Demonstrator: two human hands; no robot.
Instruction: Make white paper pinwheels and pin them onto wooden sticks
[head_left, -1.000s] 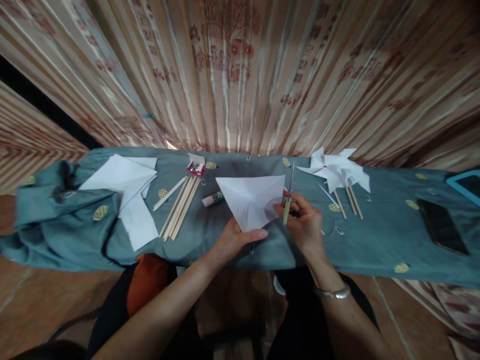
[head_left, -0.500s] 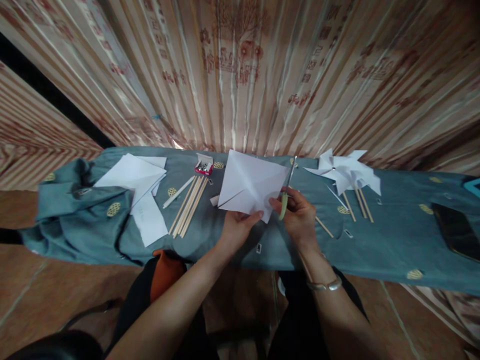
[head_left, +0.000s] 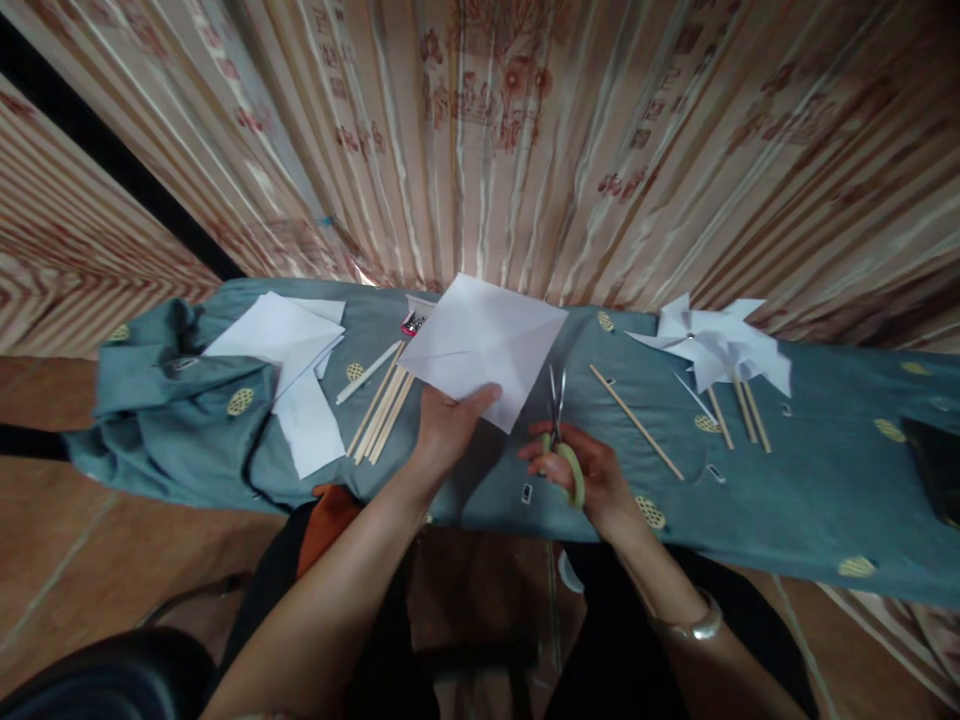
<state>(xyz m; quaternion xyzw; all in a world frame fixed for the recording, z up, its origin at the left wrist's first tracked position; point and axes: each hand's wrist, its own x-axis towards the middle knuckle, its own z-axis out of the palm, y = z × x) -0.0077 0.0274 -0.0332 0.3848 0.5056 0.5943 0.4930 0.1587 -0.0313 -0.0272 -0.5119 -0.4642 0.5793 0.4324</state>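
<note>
A square sheet of white paper (head_left: 487,335) with diagonal creases is held up over the cloth, a slit running in from its left corner. My left hand (head_left: 448,425) grips its lower edge, thumb on top. Just right of the paper, my right hand (head_left: 585,470) holds scissors (head_left: 559,440) with green handles, fingers in the loops. Their blades point up and stand slightly apart, not touching the paper. Behind the paper's left corner, a small red-and-white box (head_left: 413,325) of metal pins is partly hidden. Wooden sticks (head_left: 380,420) lie below that corner.
White paper sheets (head_left: 300,345) and a white pen-like stick (head_left: 369,373) lie left on the green cloth (head_left: 480,500). To the right are a single wooden stick (head_left: 636,422), paper pinwheels (head_left: 720,340) on sticks and a dark phone (head_left: 934,465). A curtain (head_left: 495,150) hangs behind.
My right hand has let go of the paper and moved down, turning the scissors so their blades open upward. The paper has turned in my left hand. The view has shifted slightly.
</note>
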